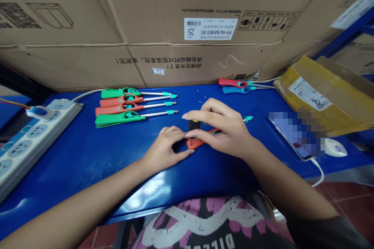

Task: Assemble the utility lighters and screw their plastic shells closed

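Observation:
My right hand [228,128] grips a stubby screwdriver [194,125] with a black and yellow handle, held upright. Its tip meets the handle end of an orange-red gas lighter [199,143] lying on the blue table. Thumb and fingers of my left hand [166,146] close around that same handle end, steadying it. Much of the lighter is hidden beneath my right hand; a teal piece at its nozzle end shows to the right. Left of my hands, a green lighter [118,119] lies nearest in a row of several green and orange lighters.
A power strip [36,140] runs along the left side. At the back right lie a red lighter [230,82] and a blue lighter [238,90], beside a yellow-taped parcel [312,89]. A phone [292,136] and white mouse [336,148] sit right. Cardboard boxes [163,15] stand behind.

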`<state>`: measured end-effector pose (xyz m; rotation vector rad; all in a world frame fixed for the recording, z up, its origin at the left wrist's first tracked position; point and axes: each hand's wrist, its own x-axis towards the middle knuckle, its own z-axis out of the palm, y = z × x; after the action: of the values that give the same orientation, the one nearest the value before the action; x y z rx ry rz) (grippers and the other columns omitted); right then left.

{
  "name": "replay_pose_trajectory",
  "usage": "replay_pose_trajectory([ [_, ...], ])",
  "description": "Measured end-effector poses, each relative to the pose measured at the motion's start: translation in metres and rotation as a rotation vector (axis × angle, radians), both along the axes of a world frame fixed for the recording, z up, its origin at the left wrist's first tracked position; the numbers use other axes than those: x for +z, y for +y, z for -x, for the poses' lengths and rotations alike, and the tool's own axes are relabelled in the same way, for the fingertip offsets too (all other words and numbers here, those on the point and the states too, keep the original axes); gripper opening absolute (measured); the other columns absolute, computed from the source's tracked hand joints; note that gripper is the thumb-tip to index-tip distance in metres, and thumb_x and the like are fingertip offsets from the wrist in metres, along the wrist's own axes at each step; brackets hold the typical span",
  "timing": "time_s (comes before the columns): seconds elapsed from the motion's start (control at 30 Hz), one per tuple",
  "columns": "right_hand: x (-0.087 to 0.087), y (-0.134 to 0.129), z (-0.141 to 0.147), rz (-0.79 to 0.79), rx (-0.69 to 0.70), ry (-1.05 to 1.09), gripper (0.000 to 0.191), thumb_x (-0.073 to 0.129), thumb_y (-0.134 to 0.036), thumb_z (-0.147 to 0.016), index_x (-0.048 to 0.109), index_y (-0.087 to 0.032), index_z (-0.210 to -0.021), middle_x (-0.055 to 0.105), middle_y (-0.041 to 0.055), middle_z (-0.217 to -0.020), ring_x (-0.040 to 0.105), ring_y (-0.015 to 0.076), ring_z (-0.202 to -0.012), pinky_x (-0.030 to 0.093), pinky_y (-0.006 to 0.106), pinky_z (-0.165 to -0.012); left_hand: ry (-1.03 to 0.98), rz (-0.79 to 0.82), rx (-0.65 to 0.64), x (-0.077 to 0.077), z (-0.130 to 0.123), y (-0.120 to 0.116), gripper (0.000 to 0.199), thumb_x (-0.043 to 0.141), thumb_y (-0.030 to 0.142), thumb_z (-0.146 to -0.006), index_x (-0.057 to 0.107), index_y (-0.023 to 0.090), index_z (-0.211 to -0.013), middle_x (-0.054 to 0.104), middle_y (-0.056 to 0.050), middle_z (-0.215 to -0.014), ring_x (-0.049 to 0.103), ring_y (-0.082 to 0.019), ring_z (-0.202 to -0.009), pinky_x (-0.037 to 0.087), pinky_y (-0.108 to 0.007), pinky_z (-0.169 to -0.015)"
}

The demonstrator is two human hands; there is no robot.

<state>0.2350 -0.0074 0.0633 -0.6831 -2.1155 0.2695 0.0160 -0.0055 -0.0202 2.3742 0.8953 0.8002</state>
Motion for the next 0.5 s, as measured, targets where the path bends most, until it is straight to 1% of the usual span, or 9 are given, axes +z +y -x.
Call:
replay_pose_trajectory([
  [0.03, -0.0002, -0.0003, 0.0008, -0.006, -0.001, -0.024, 0.028, 0.066, -0.031, -0.098, 0.068, -0.020, -0.124, 0.067, 0.0068, -0.102, 0.066, 0.0186, -0.097, 0.057, 0.035, -0.088, 0.003, -0.003, 0.003, 0.0001, 0.0000, -0.0001, 0.025, 0.078, 0.034, -0.087, 0.072, 0.023, -0.109, 0.077, -0.004, -0.100, 0.068, -0.025, -0.095, 0.047, -0.041, -0.086],
  [0.1, 0.0004, -0.0011, 0.0017, 0.041, 0.076, -0.050, 0.032, 0.056, -0.025, -0.103, 0.061, -0.018, -0.134, 0.066, 0.0120, -0.124, 0.062, 0.0214, -0.118, 0.053, 0.039, -0.102, 0.005, 0.002, 0.005, 0.0004, -0.0001, -0.0003, 0.025, 0.078, 0.034, -0.087, 0.071, 0.022, -0.108, 0.077, -0.004, -0.102, 0.068, -0.025, -0.097, 0.046, -0.041, -0.087],
  [0.13, 0.0007, -0.0016, 0.0019, 0.080, 0.128, -0.044, 0.033, 0.051, -0.020, -0.104, 0.058, -0.018, -0.136, 0.064, 0.0127, -0.131, 0.060, 0.0210, -0.125, 0.052, 0.039, -0.105, 0.005, 0.009, 0.005, 0.0006, -0.0001, -0.0004, 0.026, 0.078, 0.035, -0.087, 0.071, 0.022, -0.109, 0.077, -0.005, -0.105, 0.068, -0.026, -0.099, 0.046, -0.042, -0.089],
  [0.17, 0.0007, -0.0020, 0.0021, 0.114, 0.167, -0.026, 0.034, 0.049, -0.016, -0.104, 0.057, -0.018, -0.136, 0.064, 0.0121, -0.133, 0.060, 0.0198, -0.126, 0.051, 0.038, -0.106, 0.005, 0.016, 0.003, 0.0008, -0.0002, -0.0005, 0.026, 0.077, 0.035, -0.087, 0.071, 0.021, -0.108, 0.077, -0.006, -0.107, 0.068, -0.027, -0.102, 0.046, -0.043, -0.090],
  [0.23, -0.0006, -0.0021, 0.0023, 0.129, 0.173, 0.023, 0.028, 0.056, -0.016, -0.101, 0.061, -0.020, -0.129, 0.068, 0.0081, -0.118, 0.064, 0.0171, -0.112, 0.055, 0.033, -0.097, 0.004, 0.024, 0.000, 0.0012, -0.0004, -0.0008, 0.025, 0.077, 0.035, -0.088, 0.071, 0.021, -0.108, 0.077, -0.006, -0.108, 0.067, -0.027, -0.103, 0.045, -0.043, -0.091],
  [0.3, -0.0032, -0.0010, 0.0024, 0.076, 0.097, 0.066, 0.023, 0.067, -0.022, -0.096, 0.063, -0.021, -0.119, 0.067, 0.0039, -0.101, 0.064, 0.0158, -0.095, 0.057, 0.030, -0.085, 0.004, 0.021, -0.004, 0.0015, -0.0004, -0.0011, 0.023, 0.076, 0.034, -0.089, 0.071, 0.023, -0.108, 0.077, -0.004, -0.104, 0.068, -0.025, -0.100, 0.045, -0.041, -0.090],
  [0.37, -0.0049, 0.0004, 0.0023, 0.011, 0.053, 0.072, 0.026, 0.072, -0.028, -0.094, 0.062, -0.022, -0.117, 0.065, 0.0041, -0.099, 0.063, 0.0175, -0.095, 0.058, 0.033, -0.083, 0.007, 0.020, -0.005, 0.0016, -0.0003, -0.0014, 0.024, 0.077, 0.033, -0.088, 0.071, 0.025, -0.109, 0.077, -0.001, -0.099, 0.068, -0.023, -0.095, 0.044, -0.040, -0.088],
  [0.43, -0.0042, 0.0009, 0.0019, 0.029, 0.099, 0.032, 0.029, 0.064, -0.027, -0.098, 0.057, -0.021, -0.126, 0.065, 0.0101, -0.116, 0.062, 0.0218, -0.114, 0.057, 0.040, -0.095, 0.006, 0.022, 0.000, 0.0014, 0.0000, -0.0017, 0.024, 0.077, 0.033, -0.088, 0.070, 0.025, -0.109, 0.077, -0.001, -0.098, 0.068, -0.023, -0.095, 0.044, -0.040, -0.088],
  [0.5, -0.0024, -0.0001, 0.0018, 0.113, 0.187, -0.011, 0.033, 0.052, -0.019, -0.102, 0.051, -0.020, -0.135, 0.062, 0.0137, -0.133, 0.057, 0.0225, -0.130, 0.052, 0.044, -0.107, 0.001, 0.025, 0.003, 0.0012, 0.0003, -0.0019, 0.024, 0.077, 0.034, -0.088, 0.070, 0.024, -0.108, 0.077, -0.002, -0.103, 0.068, -0.024, -0.100, 0.045, -0.041, -0.090],
])
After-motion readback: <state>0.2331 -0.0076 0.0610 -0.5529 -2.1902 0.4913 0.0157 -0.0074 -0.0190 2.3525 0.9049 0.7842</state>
